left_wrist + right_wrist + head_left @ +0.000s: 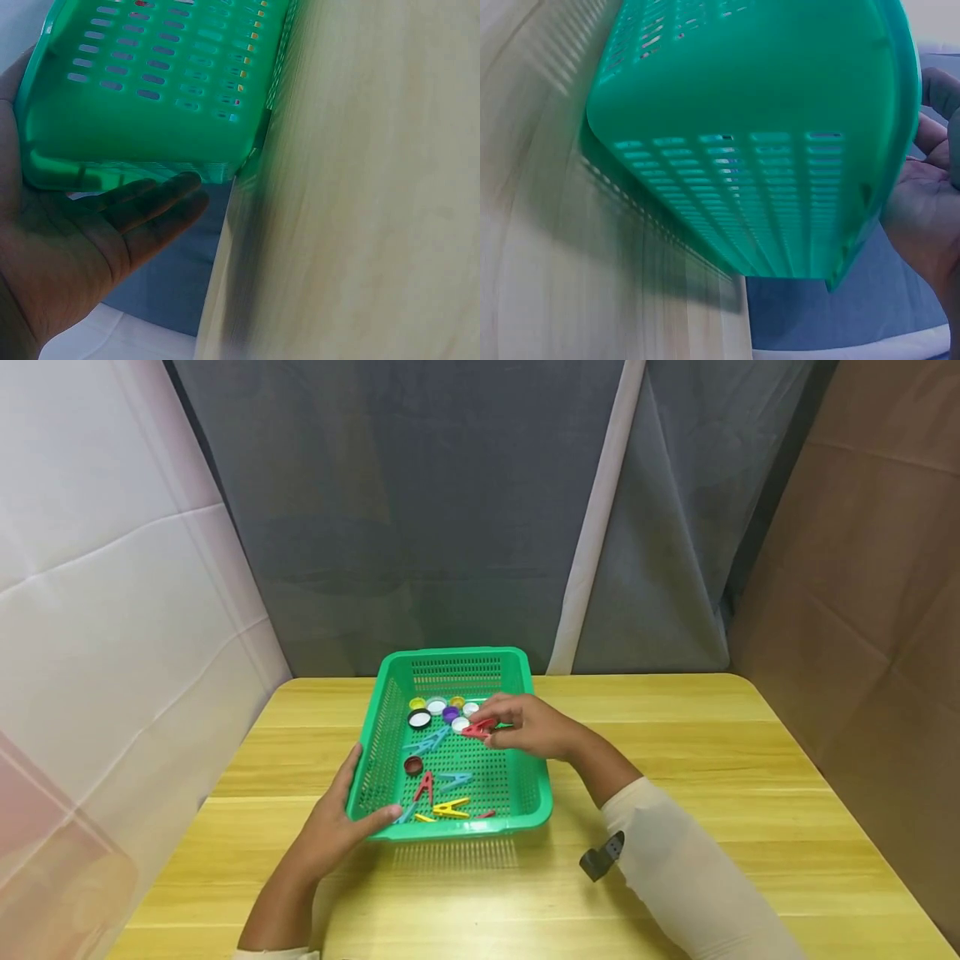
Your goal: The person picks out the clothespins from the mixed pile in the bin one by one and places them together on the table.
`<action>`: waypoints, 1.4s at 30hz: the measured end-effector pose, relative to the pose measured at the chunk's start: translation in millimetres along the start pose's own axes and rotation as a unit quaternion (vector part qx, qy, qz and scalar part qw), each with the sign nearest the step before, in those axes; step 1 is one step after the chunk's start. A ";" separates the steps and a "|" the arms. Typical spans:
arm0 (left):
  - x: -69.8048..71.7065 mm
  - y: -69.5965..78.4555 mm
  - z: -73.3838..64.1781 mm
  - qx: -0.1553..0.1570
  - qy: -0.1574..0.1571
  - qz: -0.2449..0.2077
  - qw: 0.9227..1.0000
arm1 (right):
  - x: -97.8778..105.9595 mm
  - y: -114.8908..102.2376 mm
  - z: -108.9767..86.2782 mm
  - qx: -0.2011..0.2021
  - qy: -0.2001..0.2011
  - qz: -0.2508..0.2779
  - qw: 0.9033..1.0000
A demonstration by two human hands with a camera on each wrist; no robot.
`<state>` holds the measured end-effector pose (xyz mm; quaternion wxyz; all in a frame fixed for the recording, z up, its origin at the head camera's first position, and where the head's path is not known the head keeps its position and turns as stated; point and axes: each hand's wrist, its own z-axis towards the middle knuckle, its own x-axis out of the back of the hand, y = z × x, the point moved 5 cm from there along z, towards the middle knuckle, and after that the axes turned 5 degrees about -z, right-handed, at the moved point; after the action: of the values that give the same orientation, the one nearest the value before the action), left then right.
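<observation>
A green plastic basket (528, 814) stands on the table in the head view. My left hand (330, 827) grips its near-left corner, thumb over the front rim and fingers along the outer left side. In the left wrist view, the left hand (75, 240) lies against the outside of that corner. Over the right part of the basket, my right hand (532, 727) pinches a red clothespin (477, 729) between thumb and fingers. The basket wall hides that clothespin in the right wrist view. Blue clothespins (429, 741), a yellow clothespin (452, 808) and another red clothespin (423, 787) lie inside.
Several bottle caps lie toward the basket's far end, among them a black-rimmed white cap (420, 719) and a purple cap (450, 714). A dark red cap (413, 766) lies nearer. A black device (602, 857) shows at the right sleeve. Grey curtain (420, 527) hangs behind the wooden table (660, 727).
</observation>
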<state>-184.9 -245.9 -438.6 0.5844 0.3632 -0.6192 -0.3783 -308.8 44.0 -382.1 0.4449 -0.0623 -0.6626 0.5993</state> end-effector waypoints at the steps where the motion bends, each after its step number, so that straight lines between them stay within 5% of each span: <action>1: -0.1 -0.4 0.4 0.002 -0.002 0.001 1.000 | 1.3 0.0 -1.7 0.003 0.000 0.002 1.000; 13: -0.2 -1.5 0.1 0.008 0.000 -0.003 1.000 | 17.2 7.9 -24.6 -0.012 0.051 0.112 0.992; 24: 1.4 -0.2 0.7 0.003 0.001 -0.005 1.000 | 39.0 20.8 -56.5 0.043 0.065 0.109 0.991; 42: 0.1 0.2 0.2 0.008 -0.003 -0.007 1.000 | 65.2 70.6 -94.7 0.019 0.091 0.169 0.981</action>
<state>-185.1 -245.9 -438.3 0.5773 0.3711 -0.6212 -0.3783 -316.7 173.4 -419.4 0.3969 -0.2193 -0.5879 0.6700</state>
